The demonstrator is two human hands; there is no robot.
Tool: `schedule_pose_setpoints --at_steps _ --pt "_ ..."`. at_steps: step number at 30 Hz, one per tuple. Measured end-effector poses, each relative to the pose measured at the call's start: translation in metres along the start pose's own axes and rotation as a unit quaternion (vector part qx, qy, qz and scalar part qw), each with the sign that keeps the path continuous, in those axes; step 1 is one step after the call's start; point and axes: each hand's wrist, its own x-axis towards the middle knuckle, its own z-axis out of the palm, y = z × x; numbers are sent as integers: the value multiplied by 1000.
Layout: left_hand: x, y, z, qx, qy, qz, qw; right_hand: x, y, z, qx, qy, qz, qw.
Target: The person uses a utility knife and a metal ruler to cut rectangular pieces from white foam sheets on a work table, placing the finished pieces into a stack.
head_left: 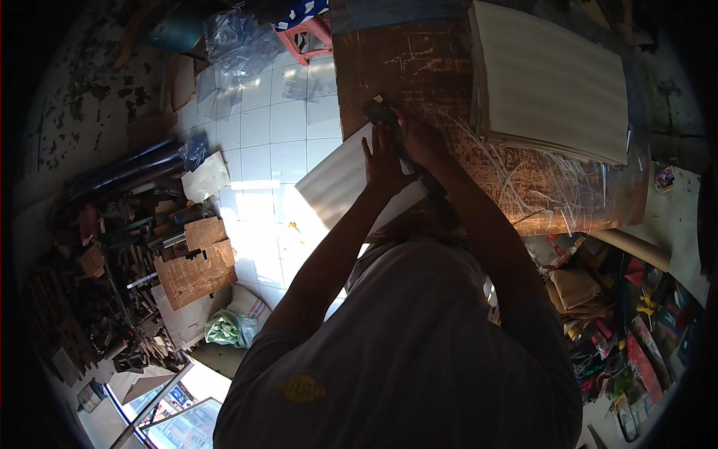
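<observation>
The person leans over a scarred brown worktable, and everything here is placed from it. A white ribbed sheet lies at the table's near-left corner, hanging out past the edge above the tiled floor. The left hand lies flat on this sheet with fingers spread wide, pressing it down. The right hand, just beside the left, is closed around a dark hand tool whose tip sits at the sheet's far edge. On the table's far-right part rests a stack of white ribbed sheets, with thin white offcut strips scattered before it. Left of the table, cardboard pieces lie on the floor.
</observation>
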Motion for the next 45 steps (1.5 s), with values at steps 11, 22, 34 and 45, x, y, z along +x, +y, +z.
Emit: schedule_pose_setpoints --at_steps 11,22,34,45 --pt "-4 -2 -4 -94 -17 -4 995 -7 19 12 18 101 -33 994" --pt "-7 -1 -11 -95 -7 -9 995 -137 72 -2 104 86 54 989" --pt "-5 1 -5 -78 -21 -2 997 -196 101 17 119 118 95 981" --pt "-3 -3 -2 -80 -25 -14 996 -67 5 -13 51 24 48 997"
